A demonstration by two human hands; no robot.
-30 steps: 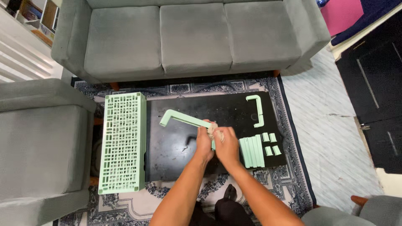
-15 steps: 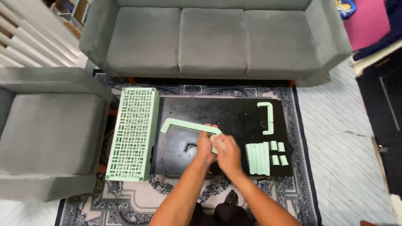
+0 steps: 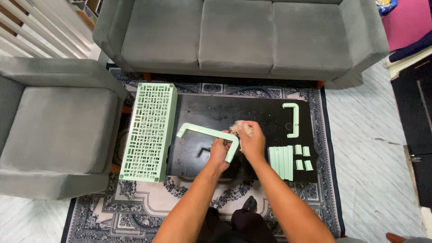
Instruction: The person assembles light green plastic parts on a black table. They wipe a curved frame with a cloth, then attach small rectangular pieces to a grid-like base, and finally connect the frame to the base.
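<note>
A mint U-shaped bracket (image 3: 209, 133) is held over the black table (image 3: 252, 114), near its front edge. One leg of it is gripped by the left hand (image 3: 220, 152), fingers closed around the plastic. A crumpled cloth (image 3: 237, 129) is pinched in the right hand (image 3: 252, 141) and pressed against the bracket's corner. A slatted mint panel (image 3: 150, 130) lies along the table's left side. A second bracket (image 3: 292, 118) rests at the right, with flat strips (image 3: 281, 162) and small blocks (image 3: 302, 157) near the front right corner. A grey sofa (image 3: 243, 36) stands behind.
</note>
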